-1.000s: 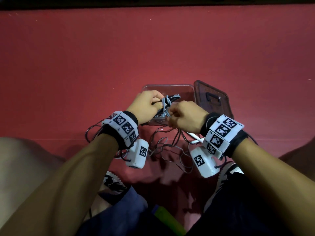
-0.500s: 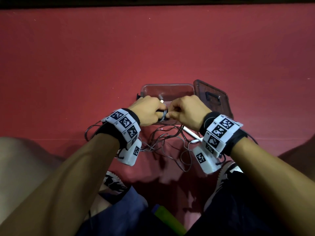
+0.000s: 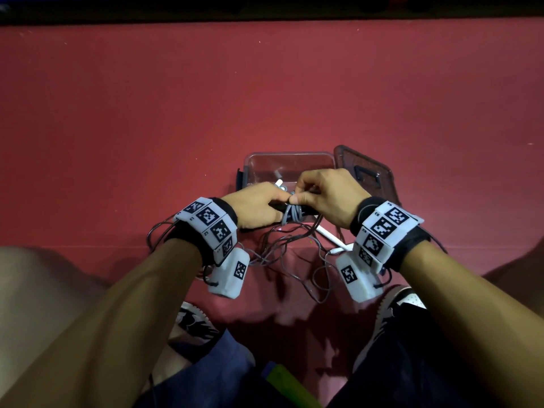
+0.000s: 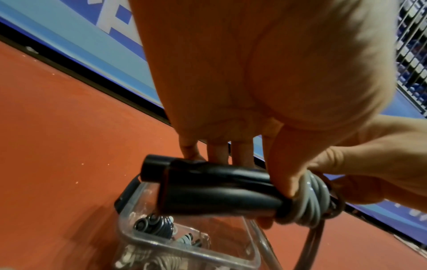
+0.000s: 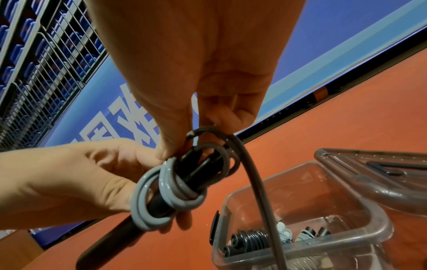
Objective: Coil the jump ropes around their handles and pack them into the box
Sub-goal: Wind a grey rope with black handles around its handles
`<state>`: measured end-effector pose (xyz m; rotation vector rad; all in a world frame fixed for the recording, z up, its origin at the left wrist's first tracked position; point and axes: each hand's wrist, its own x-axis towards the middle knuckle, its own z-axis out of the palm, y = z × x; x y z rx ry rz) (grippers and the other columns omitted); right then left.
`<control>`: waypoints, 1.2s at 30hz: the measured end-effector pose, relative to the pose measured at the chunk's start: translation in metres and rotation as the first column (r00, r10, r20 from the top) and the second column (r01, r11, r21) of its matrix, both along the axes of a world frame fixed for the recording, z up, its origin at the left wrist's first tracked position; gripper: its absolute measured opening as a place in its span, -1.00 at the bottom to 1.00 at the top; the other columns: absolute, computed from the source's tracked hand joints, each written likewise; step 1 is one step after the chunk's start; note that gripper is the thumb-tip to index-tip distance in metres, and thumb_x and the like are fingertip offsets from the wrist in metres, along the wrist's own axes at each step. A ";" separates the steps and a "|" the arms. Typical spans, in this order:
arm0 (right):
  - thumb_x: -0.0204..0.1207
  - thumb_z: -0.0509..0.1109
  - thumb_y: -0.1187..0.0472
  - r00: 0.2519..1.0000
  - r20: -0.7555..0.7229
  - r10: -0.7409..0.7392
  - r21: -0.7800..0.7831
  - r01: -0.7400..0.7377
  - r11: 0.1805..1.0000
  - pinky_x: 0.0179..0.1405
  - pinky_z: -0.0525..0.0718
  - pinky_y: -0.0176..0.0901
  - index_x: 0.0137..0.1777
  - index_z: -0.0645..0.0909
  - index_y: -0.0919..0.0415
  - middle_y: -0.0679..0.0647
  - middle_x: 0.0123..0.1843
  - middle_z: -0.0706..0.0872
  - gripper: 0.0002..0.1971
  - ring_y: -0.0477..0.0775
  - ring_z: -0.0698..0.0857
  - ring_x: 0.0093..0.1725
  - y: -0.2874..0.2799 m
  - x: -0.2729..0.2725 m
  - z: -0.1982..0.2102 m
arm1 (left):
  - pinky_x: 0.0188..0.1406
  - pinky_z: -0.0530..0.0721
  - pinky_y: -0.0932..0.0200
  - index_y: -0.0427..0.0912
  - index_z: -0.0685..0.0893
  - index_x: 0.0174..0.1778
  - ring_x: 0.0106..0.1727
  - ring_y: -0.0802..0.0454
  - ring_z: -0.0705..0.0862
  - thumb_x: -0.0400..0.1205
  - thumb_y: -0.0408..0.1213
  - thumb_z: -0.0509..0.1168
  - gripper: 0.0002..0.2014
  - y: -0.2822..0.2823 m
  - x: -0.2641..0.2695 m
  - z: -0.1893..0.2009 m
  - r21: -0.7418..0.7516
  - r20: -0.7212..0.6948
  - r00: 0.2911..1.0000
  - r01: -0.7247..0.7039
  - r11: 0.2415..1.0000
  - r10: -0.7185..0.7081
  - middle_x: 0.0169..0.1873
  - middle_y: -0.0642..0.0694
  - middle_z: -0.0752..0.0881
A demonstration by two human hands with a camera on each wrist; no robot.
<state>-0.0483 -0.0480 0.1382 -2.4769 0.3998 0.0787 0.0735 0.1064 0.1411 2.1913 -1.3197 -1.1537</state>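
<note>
**Desk editor:** What does the centre of the head view show?

**Photographer:** The left hand [image 3: 256, 207] grips a pair of black handles [image 4: 215, 190] held side by side, thumb clamped where the grey rope [image 5: 166, 191] begins its turns. The right hand [image 3: 326, 195] pinches the free strand [image 5: 251, 175] just above the bundle, apparently to keep tension so each loop sits tight.

**Desk editor:** Why hold it there, over the clear box [image 3: 290, 160]?

**Photographer:** Probably for a short drop once the winding ends. The box sits at frame centre on the red floor [image 3: 147, 113], its lid [image 3: 371, 175] leaning off its right edge. In the lower right of the right wrist view, other coiled ropes [image 5: 251, 239] already lie inside.

**Desk editor:** And the rest of this rope?

**Photographer:** A loose tangle [image 3: 294, 254] sprawls on the floor below the hands, between the wrist cameras, with a white stick [image 3: 329, 237], possibly another handle, lying through it. Only a few turns are on, so I judge the coiling far from done.
</note>
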 end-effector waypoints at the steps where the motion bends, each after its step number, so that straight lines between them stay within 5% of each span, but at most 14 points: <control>1: 0.50 0.51 -0.16 1.000 -0.015 0.002 0.003 -0.002 1.000 0.00 0.73 0.08 -0.20 0.63 -0.09 -0.09 -0.17 0.77 -0.80 0.03 0.73 -0.09 -0.001 0.000 -0.001 | 0.36 0.63 -0.16 0.03 0.75 0.35 0.28 -0.13 0.71 0.66 -0.35 0.35 -0.64 0.000 0.000 -0.001 0.006 0.017 1.000 0.003 1.000 -0.003 0.22 -0.12 0.80; 11: 0.57 0.39 -0.22 0.999 -0.041 0.004 -0.027 -0.005 1.000 -0.02 0.72 0.14 -0.14 0.59 -0.03 -0.03 -0.16 0.76 -0.72 0.12 0.71 -0.09 -0.006 0.000 -0.005 | 0.26 0.69 -0.17 0.12 0.73 0.30 0.15 -0.10 0.74 0.69 -0.31 0.35 -0.69 0.000 -0.001 -0.004 -0.031 0.094 0.995 -0.040 0.999 0.043 0.07 -0.05 0.81; 15: 0.58 0.39 -0.22 1.000 -0.022 -0.010 -0.025 0.010 1.000 -0.04 0.72 0.12 -0.16 0.58 -0.04 -0.01 -0.17 0.76 -0.72 0.11 0.71 -0.11 -0.007 0.000 -0.008 | 0.24 0.69 -0.19 -0.03 0.73 0.28 0.15 -0.13 0.72 0.72 -0.26 0.32 -0.76 -0.001 0.000 -0.003 0.020 0.111 0.993 0.037 0.999 -0.039 0.10 -0.12 0.79; 21: 0.57 0.41 -0.21 1.000 -0.023 -0.020 -0.015 0.020 1.000 -0.03 0.73 0.11 -0.16 0.60 -0.03 0.00 -0.16 0.77 -0.73 0.11 0.72 -0.10 -0.008 0.000 -0.010 | 0.36 0.61 -0.13 0.11 0.69 0.41 0.26 -0.06 0.67 0.74 -0.17 0.32 -0.69 0.000 0.001 0.002 0.024 0.065 0.996 0.062 0.998 -0.064 0.23 -0.04 0.75; 30: 0.55 0.41 -0.23 0.998 0.015 -0.064 -0.017 0.064 0.998 -0.23 0.53 -0.13 -0.23 0.65 0.12 -0.01 -0.27 0.75 -0.60 0.06 0.68 -0.22 -0.008 0.001 -0.006 | 0.44 0.51 -0.15 0.18 0.73 0.33 0.30 -0.11 0.64 0.74 -0.20 0.31 -0.72 -0.001 0.005 -0.005 0.017 0.120 0.993 0.017 1.000 -0.019 0.15 0.02 0.77; 33: 0.53 0.43 -0.25 0.994 0.021 -0.106 0.063 0.104 0.993 -0.34 0.55 -0.14 -0.34 0.62 0.16 -0.03 -0.43 0.69 -0.53 -0.01 0.63 -0.38 -0.007 0.000 -0.006 | 0.41 0.58 -0.13 0.16 0.75 0.30 0.26 0.00 0.69 0.73 -0.23 0.35 -0.73 0.000 0.004 -0.005 -0.052 0.059 0.998 0.017 0.998 -0.014 0.16 0.04 0.80; 36: 0.51 0.50 -0.18 0.977 0.052 -0.206 0.367 0.173 0.914 -0.40 0.52 -0.19 -0.45 0.57 0.14 -0.01 -0.51 0.60 -0.53 -0.07 0.51 -0.50 -0.009 0.000 -0.010 | 0.46 0.58 -0.08 0.10 0.77 0.29 0.29 0.10 0.70 0.72 -0.30 0.37 -0.72 0.000 0.007 -0.003 -0.131 -0.036 0.999 -0.032 0.991 0.028 0.21 0.09 0.80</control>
